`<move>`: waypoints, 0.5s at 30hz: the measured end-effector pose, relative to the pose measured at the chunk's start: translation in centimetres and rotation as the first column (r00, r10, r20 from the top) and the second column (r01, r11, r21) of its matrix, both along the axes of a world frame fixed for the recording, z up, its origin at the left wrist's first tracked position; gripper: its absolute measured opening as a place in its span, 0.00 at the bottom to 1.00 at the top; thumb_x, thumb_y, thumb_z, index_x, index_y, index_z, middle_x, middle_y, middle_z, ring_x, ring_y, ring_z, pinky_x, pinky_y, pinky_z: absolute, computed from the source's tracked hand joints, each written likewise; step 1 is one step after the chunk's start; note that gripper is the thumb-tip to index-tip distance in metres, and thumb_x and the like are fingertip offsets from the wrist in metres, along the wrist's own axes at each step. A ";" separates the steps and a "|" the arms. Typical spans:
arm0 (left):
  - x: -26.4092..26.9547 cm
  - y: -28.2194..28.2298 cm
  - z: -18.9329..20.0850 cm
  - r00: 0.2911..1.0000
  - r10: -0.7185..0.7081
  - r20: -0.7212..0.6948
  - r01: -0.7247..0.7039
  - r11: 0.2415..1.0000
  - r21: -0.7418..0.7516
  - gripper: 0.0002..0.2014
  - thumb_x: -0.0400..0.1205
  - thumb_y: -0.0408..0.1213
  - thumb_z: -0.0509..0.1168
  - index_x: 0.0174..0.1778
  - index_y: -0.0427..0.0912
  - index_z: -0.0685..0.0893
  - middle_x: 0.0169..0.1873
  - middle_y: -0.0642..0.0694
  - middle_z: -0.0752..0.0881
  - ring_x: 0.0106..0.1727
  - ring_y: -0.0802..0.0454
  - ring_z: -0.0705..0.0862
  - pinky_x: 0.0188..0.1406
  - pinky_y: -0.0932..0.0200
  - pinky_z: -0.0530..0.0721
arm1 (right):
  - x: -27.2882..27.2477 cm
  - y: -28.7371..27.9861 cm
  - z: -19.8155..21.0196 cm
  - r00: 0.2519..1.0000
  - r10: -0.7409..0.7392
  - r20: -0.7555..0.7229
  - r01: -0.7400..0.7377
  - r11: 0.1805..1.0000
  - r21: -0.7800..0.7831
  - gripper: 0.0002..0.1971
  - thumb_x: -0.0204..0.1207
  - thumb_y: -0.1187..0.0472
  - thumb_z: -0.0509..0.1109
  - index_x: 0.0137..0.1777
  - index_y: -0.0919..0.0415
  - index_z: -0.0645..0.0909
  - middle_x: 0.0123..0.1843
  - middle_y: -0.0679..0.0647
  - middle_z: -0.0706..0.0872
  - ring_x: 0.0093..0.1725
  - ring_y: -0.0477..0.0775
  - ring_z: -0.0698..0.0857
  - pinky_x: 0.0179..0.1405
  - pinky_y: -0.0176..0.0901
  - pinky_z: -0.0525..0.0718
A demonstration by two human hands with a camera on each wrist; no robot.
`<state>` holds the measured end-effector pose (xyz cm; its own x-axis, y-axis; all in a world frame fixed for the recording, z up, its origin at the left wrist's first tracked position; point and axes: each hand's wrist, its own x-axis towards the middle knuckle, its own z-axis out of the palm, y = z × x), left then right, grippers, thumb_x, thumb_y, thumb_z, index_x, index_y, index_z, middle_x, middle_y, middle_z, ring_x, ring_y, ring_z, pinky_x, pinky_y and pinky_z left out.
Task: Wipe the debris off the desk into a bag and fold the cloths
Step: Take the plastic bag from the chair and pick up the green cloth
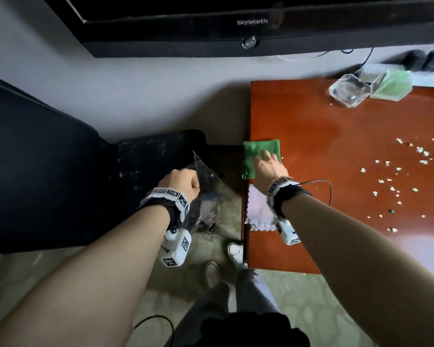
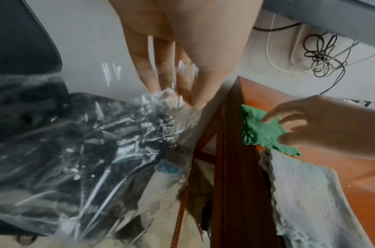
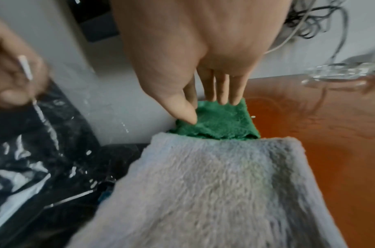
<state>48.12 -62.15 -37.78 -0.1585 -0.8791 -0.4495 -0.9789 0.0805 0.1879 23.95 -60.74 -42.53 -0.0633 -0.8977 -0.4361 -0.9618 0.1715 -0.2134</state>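
My left hand (image 1: 191, 182) hangs beside the left edge of the red-brown desk (image 1: 336, 146) and pinches the rim of a clear plastic bag (image 1: 211, 199). In the left wrist view its fingertips (image 2: 195, 100) bunch the bag (image 2: 97, 142). My right hand (image 1: 267, 159) presses with straight fingers on a folded green cloth (image 1: 254, 149) at the desk's left edge, and the right wrist view shows the thumb on that cloth (image 3: 220, 122). A pale fluffy cloth (image 1: 258, 211) lies just nearer me under that wrist. Small pale debris (image 1: 398, 176) is scattered over the desk's right part.
A black television (image 1: 251, 21) hangs on the wall above. A dark seat (image 1: 48, 159) stands left of the bag. A glass dish (image 1: 348, 90) and a clear greenish box (image 1: 391, 83) sit at the desk's back. Cables (image 2: 322, 55) hang behind the desk. My shoes (image 1: 236, 251) are on the floor.
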 end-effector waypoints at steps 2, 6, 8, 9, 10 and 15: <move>-0.6 -0.4 -1.2 1.000 0.011 -0.013 -0.011 1.000 -0.001 0.04 0.77 0.42 0.67 0.36 0.54 0.84 0.35 0.57 0.87 0.36 0.51 0.86 0.31 0.60 0.82 | 0.1 -0.4 -1.3 0.996 0.052 -0.077 -0.053 0.998 -0.015 0.27 0.70 0.65 0.67 0.71 0.62 0.68 0.75 0.66 0.64 0.71 0.71 0.68 0.70 0.61 0.72; -1.5 -0.6 -3.1 0.999 0.021 -0.034 -0.021 1.000 0.008 0.03 0.77 0.42 0.71 0.38 0.52 0.85 0.36 0.56 0.88 0.39 0.52 0.87 0.36 0.56 0.87 | -0.1 -0.7 -2.9 0.976 0.126 -0.181 -0.135 0.990 -0.039 0.33 0.69 0.62 0.70 0.74 0.63 0.63 0.75 0.68 0.64 0.68 0.72 0.70 0.64 0.62 0.74; -1.5 -0.4 -3.7 0.999 0.026 -0.022 -0.026 0.999 0.019 0.03 0.77 0.43 0.71 0.39 0.52 0.85 0.36 0.56 0.89 0.39 0.51 0.87 0.36 0.57 0.86 | -0.1 -1.0 -2.8 0.967 0.146 -0.211 -0.165 0.984 -0.073 0.29 0.72 0.64 0.66 0.73 0.63 0.63 0.72 0.67 0.66 0.65 0.71 0.72 0.59 0.61 0.75; -1.5 -0.3 -4.0 0.999 0.027 -0.016 -0.027 0.999 0.024 0.03 0.78 0.43 0.71 0.39 0.52 0.85 0.36 0.56 0.89 0.39 0.51 0.87 0.35 0.57 0.86 | -0.1 -1.3 -2.7 0.966 0.149 -0.212 -0.171 0.981 -0.089 0.26 0.74 0.66 0.63 0.73 0.64 0.64 0.71 0.67 0.67 0.64 0.71 0.72 0.57 0.61 0.75; -1.4 -0.3 -4.3 1.000 0.028 -0.011 -0.028 0.999 0.027 0.03 0.78 0.43 0.71 0.39 0.53 0.85 0.35 0.56 0.89 0.39 0.51 0.87 0.34 0.58 0.85 | -0.1 -1.5 -2.6 0.967 0.150 -0.208 -0.173 0.980 -0.099 0.24 0.76 0.68 0.61 0.73 0.64 0.64 0.70 0.67 0.67 0.64 0.71 0.72 0.57 0.61 0.75; -0.9 0.1 -4.9 0.999 0.044 -0.002 -0.044 0.998 0.044 0.04 0.79 0.42 0.70 0.38 0.53 0.84 0.36 0.56 0.89 0.38 0.51 0.87 0.34 0.57 0.86 | -0.2 -2.5 -2.2 0.961 0.156 -0.230 -0.178 0.981 -0.080 0.21 0.78 0.71 0.58 0.71 0.62 0.65 0.69 0.66 0.67 0.62 0.70 0.73 0.54 0.61 0.76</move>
